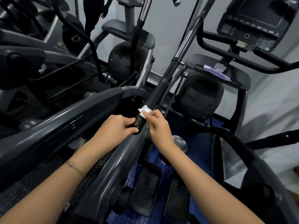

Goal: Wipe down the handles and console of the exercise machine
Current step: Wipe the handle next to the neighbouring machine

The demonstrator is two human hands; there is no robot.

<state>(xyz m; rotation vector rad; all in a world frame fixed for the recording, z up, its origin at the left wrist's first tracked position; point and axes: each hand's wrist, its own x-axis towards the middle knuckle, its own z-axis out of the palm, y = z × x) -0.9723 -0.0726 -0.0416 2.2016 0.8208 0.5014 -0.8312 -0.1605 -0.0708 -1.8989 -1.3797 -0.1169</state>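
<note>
My left hand (120, 125) grips the black handle (140, 122) at its lower end, fingers closed round it; my right hand (157, 125) pinches a white wipe (144, 110) against the grip just above — console (257, 25) upper right, well apart.

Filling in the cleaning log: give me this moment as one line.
left hand: grips handle end | right hand: presses white wipe on handle | console: untouched
</note>
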